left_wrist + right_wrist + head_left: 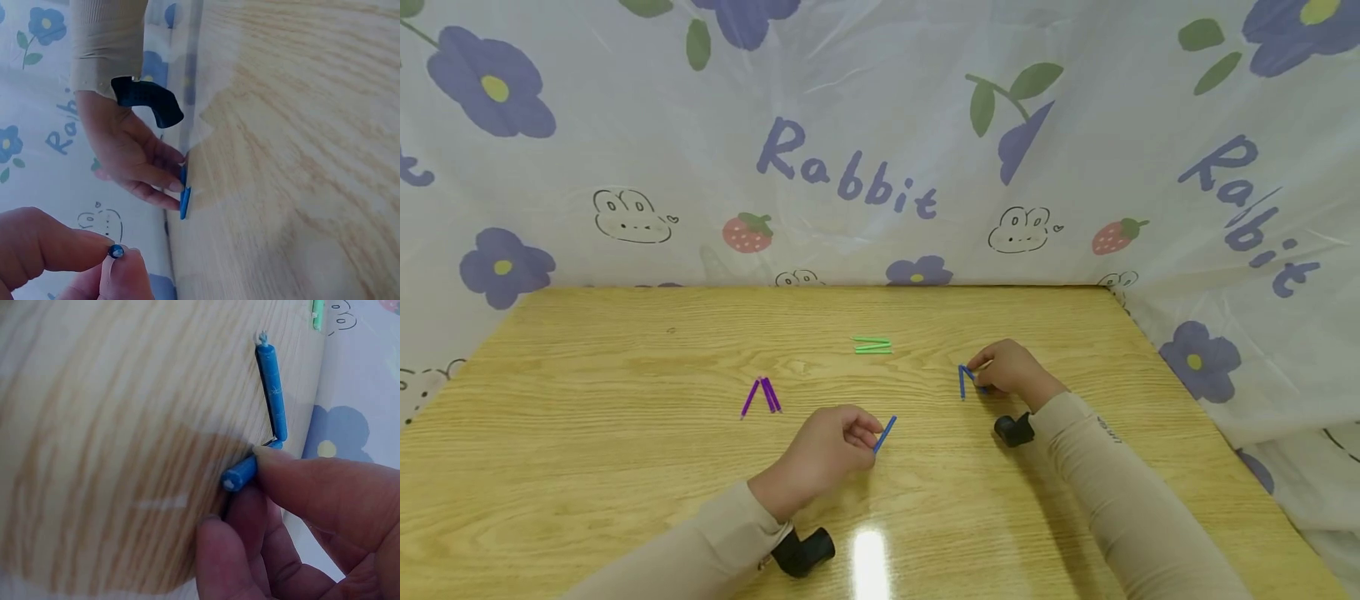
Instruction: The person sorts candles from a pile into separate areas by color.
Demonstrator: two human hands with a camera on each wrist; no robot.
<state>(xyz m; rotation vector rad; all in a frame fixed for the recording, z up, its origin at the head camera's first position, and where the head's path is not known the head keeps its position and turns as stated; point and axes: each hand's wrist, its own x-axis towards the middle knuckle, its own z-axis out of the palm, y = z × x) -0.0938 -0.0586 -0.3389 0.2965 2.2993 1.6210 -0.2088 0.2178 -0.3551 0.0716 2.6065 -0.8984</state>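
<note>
My left hand [827, 446] pinches a thin blue candle [886, 433] between thumb and fingertips, over the front middle of the table. In the left wrist view that candle [116, 251] shows end-on. Farther right, my right hand [1013, 371] grips a second blue candle [240, 474] with thumb and fingers, low at the tabletop. Its far end meets the end of a third blue candle [272, 394], which lies on the wood with a pale wick showing. Together these two form a pointed angle, its tip toward the back of the table.
Three purple candles [750, 398] lie left of centre, in a pointed shape with two side by side. Green candles [872, 352] form a zigzag farther back on the wooden table [587, 467]. A patterned cloth [865, 75] hangs behind. Black wrist mounts [805, 552] stick out from both sleeves.
</note>
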